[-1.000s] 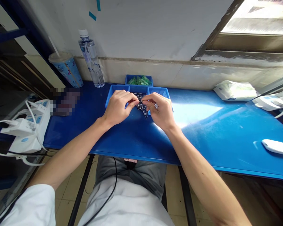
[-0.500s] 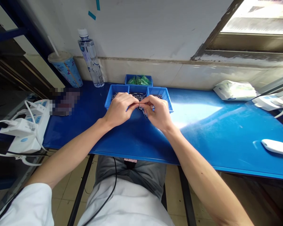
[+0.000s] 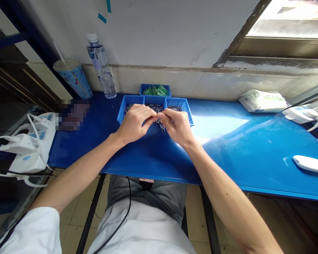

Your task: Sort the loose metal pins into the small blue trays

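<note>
My left hand [image 3: 136,122] and my right hand [image 3: 176,125] meet fingertip to fingertip over the front of a blue divided bin [image 3: 187,112]. Both hands are closed in a pinch, and whatever sits between the fingertips is too small to make out. Small dark and silvery metal pins [image 3: 154,107] fill the bin's compartments, partly covered by my hands. Several more pins [image 3: 162,127] lie just under my fingertips. Behind this bin is a smaller blue bin [image 3: 170,94] holding green pieces [image 3: 159,90] that look like plastic.
On the blue table [image 3: 228,151], a water bottle [image 3: 102,68] and a patterned cup with a straw [image 3: 75,79] stand at the back left. A power strip [image 3: 34,144] with cables is at the left edge. A soft white packet [image 3: 263,101] and a white rounded device [image 3: 310,164] lie right.
My right thumb and fingers have shifted slightly and curled closer against the left fingertips. My left hand stays almost where it was.
</note>
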`<control>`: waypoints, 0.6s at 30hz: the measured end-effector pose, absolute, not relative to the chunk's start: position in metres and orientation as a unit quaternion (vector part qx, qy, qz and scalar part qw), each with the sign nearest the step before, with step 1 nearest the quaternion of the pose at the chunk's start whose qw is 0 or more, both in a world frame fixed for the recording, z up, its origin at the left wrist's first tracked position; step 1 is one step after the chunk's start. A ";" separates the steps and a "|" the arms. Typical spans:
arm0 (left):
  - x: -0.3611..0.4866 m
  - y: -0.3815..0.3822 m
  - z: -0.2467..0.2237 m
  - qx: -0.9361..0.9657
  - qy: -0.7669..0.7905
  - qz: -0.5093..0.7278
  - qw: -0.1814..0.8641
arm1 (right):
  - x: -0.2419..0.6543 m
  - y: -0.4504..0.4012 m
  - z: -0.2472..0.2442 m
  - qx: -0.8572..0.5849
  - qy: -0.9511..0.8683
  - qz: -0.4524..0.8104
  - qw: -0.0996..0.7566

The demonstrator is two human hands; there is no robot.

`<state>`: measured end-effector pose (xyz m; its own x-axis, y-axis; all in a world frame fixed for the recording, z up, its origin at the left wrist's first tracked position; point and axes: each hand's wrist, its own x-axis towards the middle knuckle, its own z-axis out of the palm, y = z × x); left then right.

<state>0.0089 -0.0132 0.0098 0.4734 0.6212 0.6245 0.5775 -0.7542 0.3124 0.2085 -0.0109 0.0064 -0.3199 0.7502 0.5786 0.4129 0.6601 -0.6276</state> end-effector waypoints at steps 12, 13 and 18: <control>0.005 -0.008 0.010 0.841 0.370 0.393 0.039 | 0.210 -0.010 0.006 -0.394 -0.748 0.218 0.488; 0.004 -0.007 0.010 0.839 0.370 0.397 0.036 | 0.211 -0.009 0.005 -0.396 -0.744 0.215 0.493; 0.002 -0.005 0.011 0.836 0.374 0.400 0.028 | 0.212 -0.008 0.006 -0.400 -0.736 0.203 0.507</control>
<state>0.0023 -0.0050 0.0109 0.4003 0.6480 0.6479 0.6028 -0.7188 0.3464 0.2116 -0.0085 0.0057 -0.1666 0.7944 0.5841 0.3828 0.5980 -0.7042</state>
